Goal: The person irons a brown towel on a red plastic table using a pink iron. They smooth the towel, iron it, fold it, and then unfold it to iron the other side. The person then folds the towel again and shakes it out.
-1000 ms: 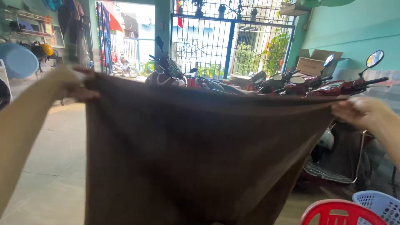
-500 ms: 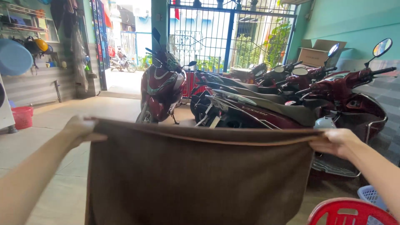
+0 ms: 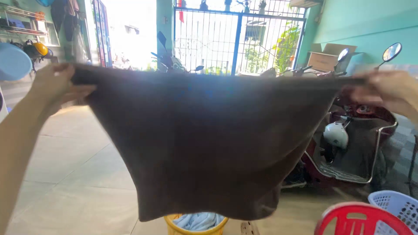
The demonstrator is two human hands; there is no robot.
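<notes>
A large dark brown towel hangs stretched out in front of me, held by its two top corners. My left hand pinches the top left corner at shoulder height. My right hand grips the top right corner and looks blurred. The cloth's lower edge curves inward and ends just above a yellow basket with pale blue laundry in it. The towel hides most of what stands behind it.
Parked scooters stand at the right, one with a white helmet on its footboard. A red plastic chair and a light blue basket sit at the bottom right. A barred blue gate is behind; tiled floor lies left.
Both hands have lifted the towel from chest height to shoulder height and pulled it wider. The bottom edge now swings up clear of the yellow basket.
</notes>
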